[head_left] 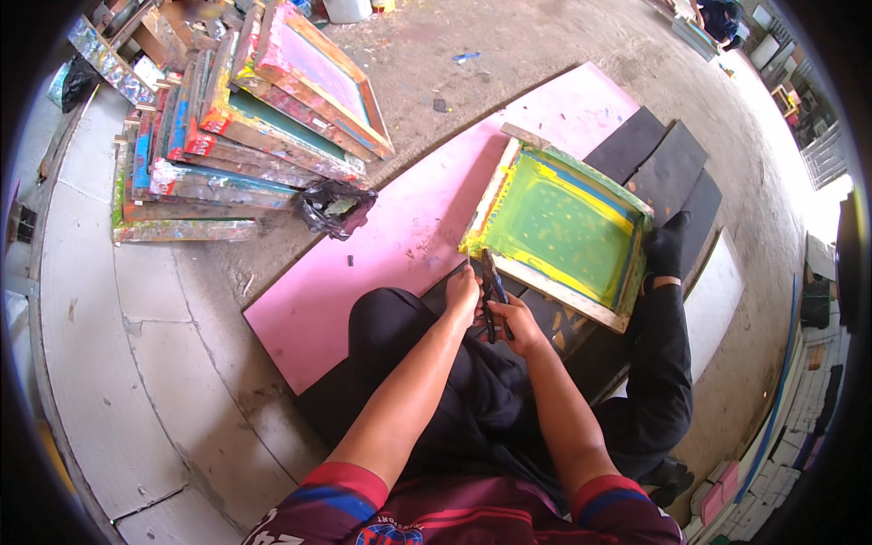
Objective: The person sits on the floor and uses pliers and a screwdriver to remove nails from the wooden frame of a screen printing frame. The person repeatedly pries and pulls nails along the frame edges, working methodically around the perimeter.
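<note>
From the pliers (489,271), a frame (563,238) was set between one and two o'clock, over boards (381,263); stacked frames (282,150) were placed beyond a bag (336,211) at ten.

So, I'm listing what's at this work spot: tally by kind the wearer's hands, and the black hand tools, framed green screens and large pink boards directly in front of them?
Left hand and right hand: 2
Black hand tool: 1
Framed green screen: 1
Large pink board: 1
Total: 5
</note>
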Demonstrator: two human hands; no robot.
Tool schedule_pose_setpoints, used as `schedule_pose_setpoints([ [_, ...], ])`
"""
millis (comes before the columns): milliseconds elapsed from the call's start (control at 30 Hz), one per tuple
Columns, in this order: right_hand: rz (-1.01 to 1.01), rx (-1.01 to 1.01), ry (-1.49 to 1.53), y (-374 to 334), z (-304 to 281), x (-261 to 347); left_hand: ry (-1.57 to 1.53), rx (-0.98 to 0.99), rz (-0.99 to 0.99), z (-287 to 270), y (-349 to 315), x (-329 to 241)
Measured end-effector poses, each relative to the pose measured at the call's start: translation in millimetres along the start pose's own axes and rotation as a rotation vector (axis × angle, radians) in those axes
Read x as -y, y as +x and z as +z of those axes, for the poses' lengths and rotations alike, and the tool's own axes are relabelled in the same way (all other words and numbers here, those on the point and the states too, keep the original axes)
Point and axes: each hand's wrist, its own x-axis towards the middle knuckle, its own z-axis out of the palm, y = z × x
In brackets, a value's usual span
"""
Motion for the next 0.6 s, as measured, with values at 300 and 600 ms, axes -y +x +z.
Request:
schedule_pose_setpoints([
  [300,-0.017,0.04,0.026,-5,-12,-3,-0.036,-0.037,0.073,2,14,8],
  [600,0.003,0.008,0.003,-2,-15,-13,-0.042,-0.041,0.116,4,32,18],
])
